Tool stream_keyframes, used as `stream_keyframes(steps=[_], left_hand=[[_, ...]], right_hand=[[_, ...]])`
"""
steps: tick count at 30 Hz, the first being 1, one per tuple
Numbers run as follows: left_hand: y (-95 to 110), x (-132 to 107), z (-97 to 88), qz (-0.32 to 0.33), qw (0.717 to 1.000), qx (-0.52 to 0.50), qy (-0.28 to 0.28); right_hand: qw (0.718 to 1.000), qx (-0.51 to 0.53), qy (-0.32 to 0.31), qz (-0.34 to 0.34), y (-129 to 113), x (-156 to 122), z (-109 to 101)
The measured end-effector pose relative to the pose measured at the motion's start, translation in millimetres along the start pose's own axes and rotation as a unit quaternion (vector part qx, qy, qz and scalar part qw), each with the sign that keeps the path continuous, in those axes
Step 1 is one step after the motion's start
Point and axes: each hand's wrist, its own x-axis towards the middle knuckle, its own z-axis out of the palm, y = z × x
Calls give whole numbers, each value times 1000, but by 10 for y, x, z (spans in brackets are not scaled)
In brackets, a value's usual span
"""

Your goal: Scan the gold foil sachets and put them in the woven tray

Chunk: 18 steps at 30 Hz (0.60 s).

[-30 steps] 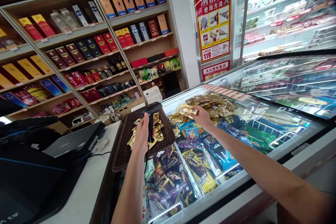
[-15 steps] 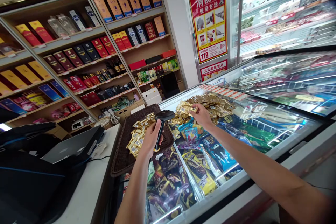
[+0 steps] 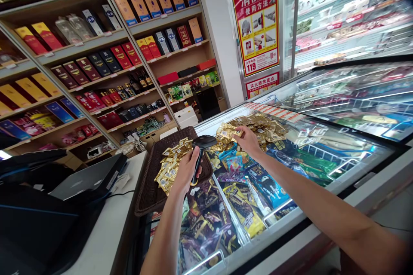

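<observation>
My left hand (image 3: 189, 167) is wrapped round the handle of a black barcode scanner (image 3: 204, 142), whose head points to the right. Beneath it, a dark brown woven basket (image 3: 148, 193) holds many small gold packets (image 3: 171, 161). My right hand (image 3: 247, 139) pinches a gold packet (image 3: 238, 132) by its edge, at the near left side of a pile of gold packets (image 3: 263, 129) on the freezer's glass top. The scanner's head faces toward that packet, with a gap between them. My right fingertips partly cover the packet.
Under the glass, the chest freezer (image 3: 240, 219) holds colourful ice cream packs. To the left are a white counter (image 3: 106, 223) and a dark screen device (image 3: 87, 176). Shelves (image 3: 129, 81) of boxed goods line the back wall, beside a red fire-hydrant poster (image 3: 256, 25).
The view has shifted very slightly. The scanner in my left hand has moved a little to the right; my right hand stays at the gold packets.
</observation>
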Motion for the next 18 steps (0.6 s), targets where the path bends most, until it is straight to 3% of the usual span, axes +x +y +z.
stream_keyframes(steps=[10, 14, 18], left_hand=[[62, -21, -43, -6, 1000, -11, 6], [178, -63, -270, -4, 999, -8, 51], [289, -127, -583, 26, 992, -37, 122]], right_hand=[[1000, -4, -7, 0, -38, -26, -12], [998, 49, -32, -33, -261, -158, 21], [986, 66, -150, -35, -597, -352, 381]])
